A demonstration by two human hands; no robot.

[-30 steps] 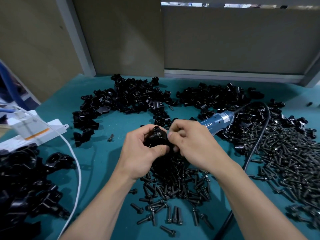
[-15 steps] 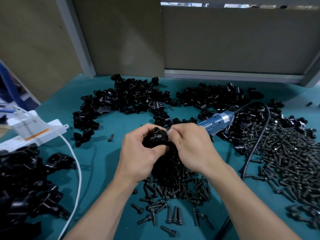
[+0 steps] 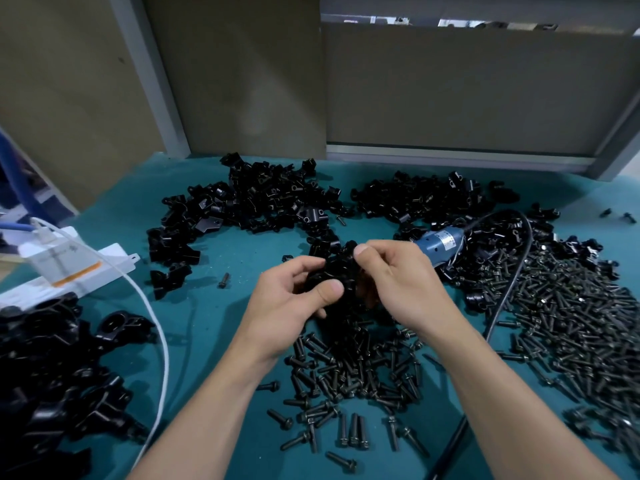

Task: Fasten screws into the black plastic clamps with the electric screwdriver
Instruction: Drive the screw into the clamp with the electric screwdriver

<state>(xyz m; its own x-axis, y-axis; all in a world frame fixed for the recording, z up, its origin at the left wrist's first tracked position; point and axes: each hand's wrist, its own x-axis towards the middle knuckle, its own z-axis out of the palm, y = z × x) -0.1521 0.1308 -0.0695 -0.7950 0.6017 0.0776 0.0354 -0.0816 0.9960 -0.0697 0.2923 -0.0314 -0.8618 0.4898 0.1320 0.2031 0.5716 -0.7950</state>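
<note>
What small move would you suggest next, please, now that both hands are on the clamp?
Probably release the right hand and reach for the electric screwdriver lying just beyond it. The left hand grips the black clamp; the right pinches its top, though its fingers hide what is seated there.

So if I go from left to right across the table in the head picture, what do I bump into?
White power strip → lone screw → left hand → black clamp that it grips → right hand → big heap of screws.
</note>
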